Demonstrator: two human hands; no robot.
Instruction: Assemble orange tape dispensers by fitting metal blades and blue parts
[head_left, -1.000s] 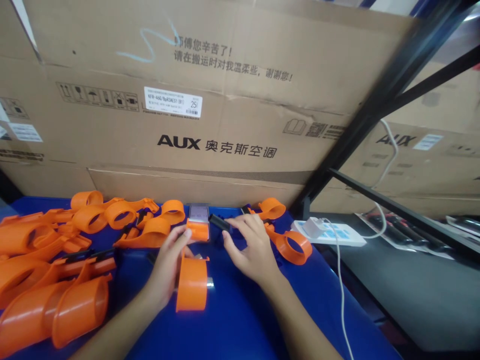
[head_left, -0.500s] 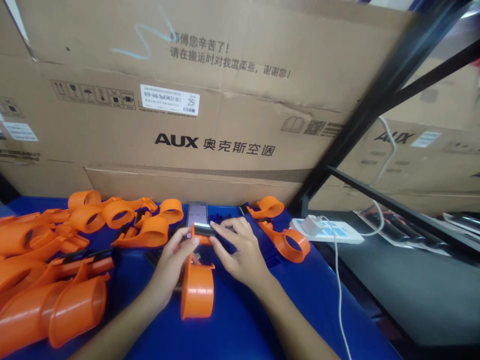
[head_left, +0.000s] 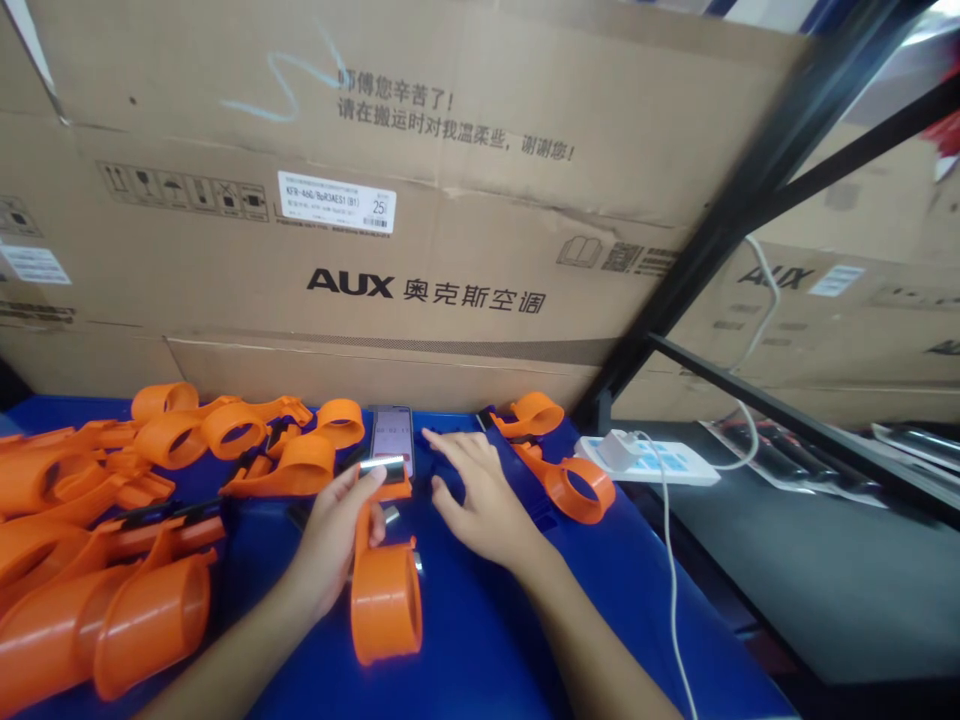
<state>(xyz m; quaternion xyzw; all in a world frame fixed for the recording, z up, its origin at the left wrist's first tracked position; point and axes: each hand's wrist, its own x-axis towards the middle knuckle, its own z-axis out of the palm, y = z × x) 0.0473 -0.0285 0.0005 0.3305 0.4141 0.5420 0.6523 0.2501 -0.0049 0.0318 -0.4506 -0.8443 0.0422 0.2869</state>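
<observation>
orange holder point(head_left: 384, 595), glossy, ring-shaped below, black strip point(head_left: 390, 474) atop, left hand point(head_left: 332, 538) gripping it, right hand point(head_left: 480, 500) empty, spread

On the table point(head_left: 480, 640), tape dispensers point(head_left: 150, 635) left of the phone point(head_left: 392, 432), 2 more dispensers point(head_left: 559, 488) right of it, a carton point(head_left: 450, 230) behind.
</observation>
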